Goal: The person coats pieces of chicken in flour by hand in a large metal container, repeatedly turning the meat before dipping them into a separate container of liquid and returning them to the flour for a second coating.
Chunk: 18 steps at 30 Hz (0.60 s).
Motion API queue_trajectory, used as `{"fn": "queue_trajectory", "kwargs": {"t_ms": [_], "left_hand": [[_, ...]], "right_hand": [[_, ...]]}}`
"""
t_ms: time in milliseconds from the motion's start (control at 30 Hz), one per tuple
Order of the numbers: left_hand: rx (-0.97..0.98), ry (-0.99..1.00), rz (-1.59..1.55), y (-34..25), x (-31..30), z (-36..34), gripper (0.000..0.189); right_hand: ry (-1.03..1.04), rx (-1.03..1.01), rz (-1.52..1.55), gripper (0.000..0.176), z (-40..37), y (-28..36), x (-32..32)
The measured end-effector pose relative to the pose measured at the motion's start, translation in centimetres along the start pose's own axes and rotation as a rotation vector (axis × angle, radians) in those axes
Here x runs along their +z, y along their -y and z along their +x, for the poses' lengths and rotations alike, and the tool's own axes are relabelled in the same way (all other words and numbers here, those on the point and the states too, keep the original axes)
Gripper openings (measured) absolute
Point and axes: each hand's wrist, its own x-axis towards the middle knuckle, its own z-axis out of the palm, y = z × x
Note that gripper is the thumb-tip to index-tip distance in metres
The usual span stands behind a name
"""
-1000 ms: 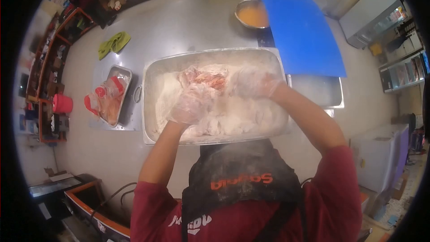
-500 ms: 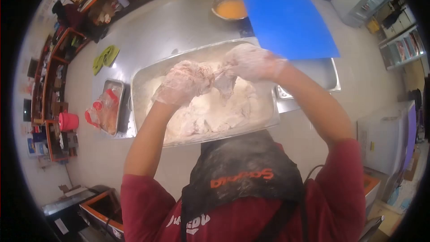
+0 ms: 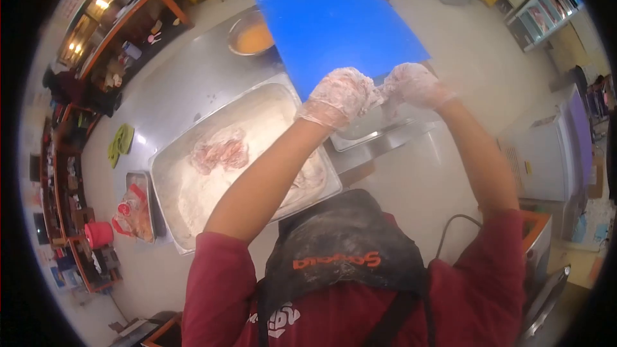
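My left hand point(image 3: 342, 95), in a flour-dusted clear glove, is closed at the edge of the blue sheet. My right hand point(image 3: 416, 85), gloved alike, is closed just to its right. Between them they hold a floured piece of raw meat point(image 3: 390, 108), mostly hidden by the fingers, above a shallow metal tray point(image 3: 360, 141). To the left, a large metal pan point(image 3: 168, 215) contains white flour point(image 3: 263, 112) and a pinkish, partly coated piece of meat point(image 3: 222, 151). My left forearm hides part of that pan.
A blue sheet or board point(image 3: 334, 22) covers part of the steel table point(image 3: 173, 83). Near it stands a metal bowl point(image 3: 252, 33) of orange liquid. A green cloth point(image 3: 120, 143) and a small tray with a red-capped plastic bag or bottle point(image 3: 132, 209) are at left.
Both hands have moved right, from over the flour pan to above the shallow tray, with the meat between them. The view has turned, and a meat piece now shows in the flour.
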Motion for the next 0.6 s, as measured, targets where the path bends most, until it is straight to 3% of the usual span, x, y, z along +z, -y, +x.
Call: {"fn": "queue_trajectory", "kwargs": {"t_ms": [133, 233, 333, 367, 467, 533, 600], "left_hand": [[-0.081, 0.004, -0.206, -1.2, 9.4, 4.3, 0.02], [-0.237, 0.155, -0.378, -2.5, 12.1, 4.4, 0.018], [-0.195, -0.129, -0.195, -2.8, 17.4, 3.0, 0.019], [-0.252, -0.063, -0.212, -3.0, 17.2, 3.0, 0.02], [-0.384, 0.142, -0.227, -3.5, 15.2, 3.3, 0.023], [-0.422, 0.285, -0.197, -3.8, 13.7, 3.7, 0.024], [-0.389, 0.255, -0.155, -3.6, 14.4, 3.7, 0.024]], "right_hand": [[-0.007, 0.124, 0.073, 0.015, 0.2, -4.4, 5.1], [-0.001, 0.196, 0.132, 0.02, -0.5, -4.4, 6.8], [-0.123, 0.207, 0.081, 0.022, 1.2, -7.1, 12.0], [-0.184, 0.199, 0.046, 0.023, 1.8, -7.8, 13.5], [-0.489, -0.085, 0.165, 0.022, 0.2, -7.1, 13.4], [-0.532, -0.165, 0.108, 0.02, 1.3, -7.9, 14.4], [-0.505, -0.143, 0.029, 0.019, 2.0, -7.9, 14.4]]}}
